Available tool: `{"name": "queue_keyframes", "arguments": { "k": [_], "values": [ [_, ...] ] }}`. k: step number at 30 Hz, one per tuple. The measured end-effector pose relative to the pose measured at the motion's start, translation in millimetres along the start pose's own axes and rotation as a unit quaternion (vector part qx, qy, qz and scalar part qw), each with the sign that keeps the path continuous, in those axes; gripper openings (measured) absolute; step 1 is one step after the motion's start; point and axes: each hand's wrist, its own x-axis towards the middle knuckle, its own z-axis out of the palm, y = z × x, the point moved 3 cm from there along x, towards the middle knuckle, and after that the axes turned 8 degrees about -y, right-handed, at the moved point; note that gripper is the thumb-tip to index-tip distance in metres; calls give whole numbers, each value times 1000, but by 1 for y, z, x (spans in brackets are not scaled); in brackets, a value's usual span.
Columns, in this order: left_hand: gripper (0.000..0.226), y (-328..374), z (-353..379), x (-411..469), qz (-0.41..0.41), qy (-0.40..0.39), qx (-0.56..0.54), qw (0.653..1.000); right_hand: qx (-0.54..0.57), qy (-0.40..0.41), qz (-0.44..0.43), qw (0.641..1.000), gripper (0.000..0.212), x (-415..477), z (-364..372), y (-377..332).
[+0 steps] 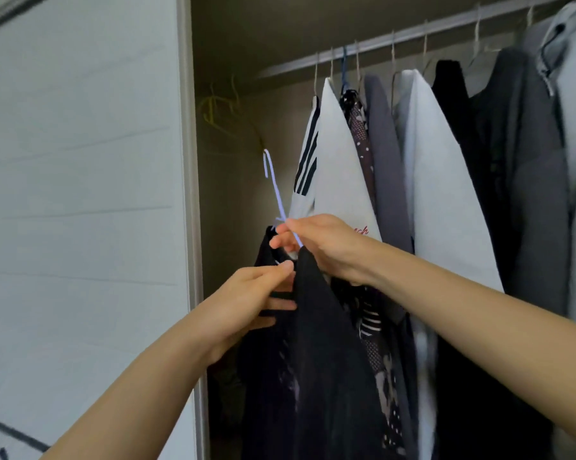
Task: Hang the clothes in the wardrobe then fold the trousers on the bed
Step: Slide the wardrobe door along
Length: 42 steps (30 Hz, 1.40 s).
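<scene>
I pinch the hanger (278, 194) with my right hand (326, 247) and grip the dark garment (326, 360) with my left hand (243, 303); the rail (379, 39) lies up-right.

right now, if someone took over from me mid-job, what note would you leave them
Left hand: grips the dark garment at its neck.
Right hand: pinches the pale blue hanger below its hook.
The hook is free, well under the rail.
Done: several hung clothes are already on the rail.
Left: settle the garment on the hanger, probably hook it in the gap at the rail's left end, then fold the trousers; bed and trousers are out of view.
</scene>
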Motion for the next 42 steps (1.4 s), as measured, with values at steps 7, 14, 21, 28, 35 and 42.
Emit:
{"name": "queue_keyframes", "arguments": {
  "k": [7, 14, 21, 28, 35, 42],
  "values": [
    [49, 45, -23, 11, 1, 30, 45, 999, -83, 34, -45, 995, 27, 49, -2, -25],
    [5, 97, -42, 45, 79, 219, 189, 954, -216, 105, -66, 968, 36, 104, -27, -79],
    [16, 145, -75, 103, 166, 343, 201, 902, -342, 171, -116, 917, 29, 149, -60, -133],
    [22, 174, -126, 173, 144, 419, 129, 887, -822, 185, -90, 532, 31, 181, -87, -143],
    [24, 190, -144, 231, 137, 433, 187, 871, -924, 248, 88, 278, 59, 200, -127, -119],
    [24, 214, -160, 268, 148, 436, 220, 860, -943, 292, 79, 140, 67, 195, -163, -96]
  ]
}}
